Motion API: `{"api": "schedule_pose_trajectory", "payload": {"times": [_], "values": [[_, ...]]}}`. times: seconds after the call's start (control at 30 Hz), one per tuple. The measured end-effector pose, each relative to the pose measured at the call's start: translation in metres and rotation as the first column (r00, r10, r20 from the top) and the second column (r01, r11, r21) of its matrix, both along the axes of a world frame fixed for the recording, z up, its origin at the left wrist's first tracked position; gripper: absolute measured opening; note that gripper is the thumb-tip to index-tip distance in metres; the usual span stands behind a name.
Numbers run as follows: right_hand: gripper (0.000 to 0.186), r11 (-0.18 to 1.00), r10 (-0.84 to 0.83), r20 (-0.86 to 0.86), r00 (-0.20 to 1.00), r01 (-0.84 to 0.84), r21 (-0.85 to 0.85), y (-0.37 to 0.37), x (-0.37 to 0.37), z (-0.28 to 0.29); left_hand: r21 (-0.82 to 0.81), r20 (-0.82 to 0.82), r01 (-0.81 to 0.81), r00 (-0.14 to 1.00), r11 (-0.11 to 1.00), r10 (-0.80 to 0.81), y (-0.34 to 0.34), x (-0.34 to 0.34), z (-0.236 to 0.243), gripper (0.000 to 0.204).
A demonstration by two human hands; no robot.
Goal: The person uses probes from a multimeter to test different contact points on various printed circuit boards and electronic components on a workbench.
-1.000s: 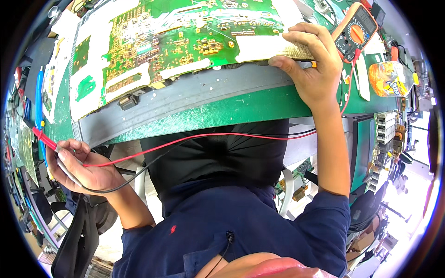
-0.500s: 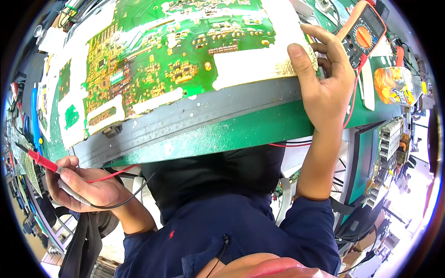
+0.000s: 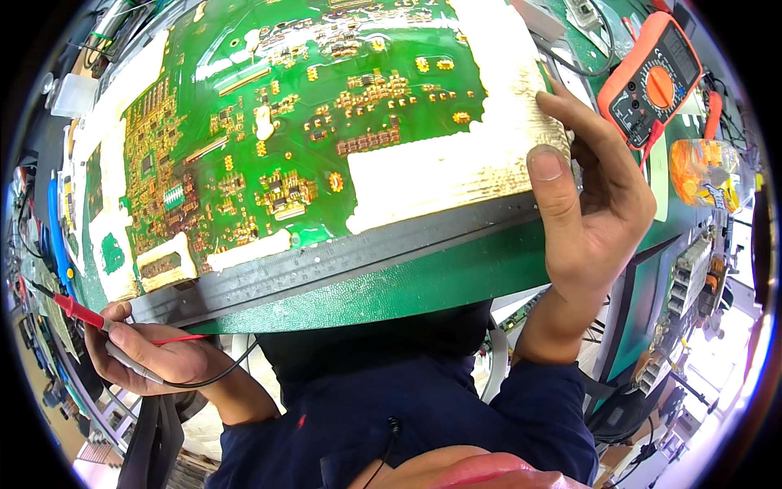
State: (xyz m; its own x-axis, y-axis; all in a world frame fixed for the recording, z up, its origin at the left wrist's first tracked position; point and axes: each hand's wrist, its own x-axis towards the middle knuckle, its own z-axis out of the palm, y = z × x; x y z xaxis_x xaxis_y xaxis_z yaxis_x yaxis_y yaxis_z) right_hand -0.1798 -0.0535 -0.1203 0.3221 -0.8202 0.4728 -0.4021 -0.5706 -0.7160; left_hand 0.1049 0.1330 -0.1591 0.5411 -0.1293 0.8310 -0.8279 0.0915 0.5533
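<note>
A large green circuit board (image 3: pixel 305 163) with white-coated borders lies in front of me, its near edge along a grey metal ruler-like strip (image 3: pixel 334 253). My right hand (image 3: pixel 595 196) grips the board's right edge, thumb on top and fingers curled round the side. Off the board's near left corner, my left hand (image 3: pixel 159 354) is closed round a red test probe (image 3: pixel 79 310), its dark tip pointing up and left. A grey probe handle (image 3: pixel 134 364) with a black lead lies in the same fingers. A red lead also runs from this hand.
Beyond my right hand lies an orange multimeter (image 3: pixel 652 81) with a red lead plugged in. Next to it is a clear bag with orange contents (image 3: pixel 705 175). The green tabletop (image 3: pixel 391 292) ends close to my body. A blue tool (image 3: pixel 57 228) lies at the left.
The board, table and multimeter sit lower in the picture, the board also a little further left. My right hand stays on the board's edge; my left hand keeps the probes.
</note>
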Motion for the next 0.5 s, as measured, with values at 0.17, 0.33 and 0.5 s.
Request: {"api": "schedule_pose_trajectory", "payload": {"times": [0.17,0.33,0.5], "values": [[0.024,0.998,-0.025,0.105,0.994,0.019,0.056,0.006,-0.002,0.003,-0.02,-0.014,-0.008,1.0,1.0,0.007,-0.001,0.0,-0.003,0.025],[0.032,0.986,-0.082,0.201,0.976,0.051,0.156,0.011,-0.005,0.004,-0.008,-0.064,-0.041,0.997,0.999,0.04,-0.004,-0.007,-0.002,0.025],[0.026,0.991,-0.117,0.208,0.971,0.098,0.096,0.0,0.0,0.003,0.036,-0.119,-0.095,0.988,0.995,0.098,-0.004,-0.011,0.001,0.026]]}}
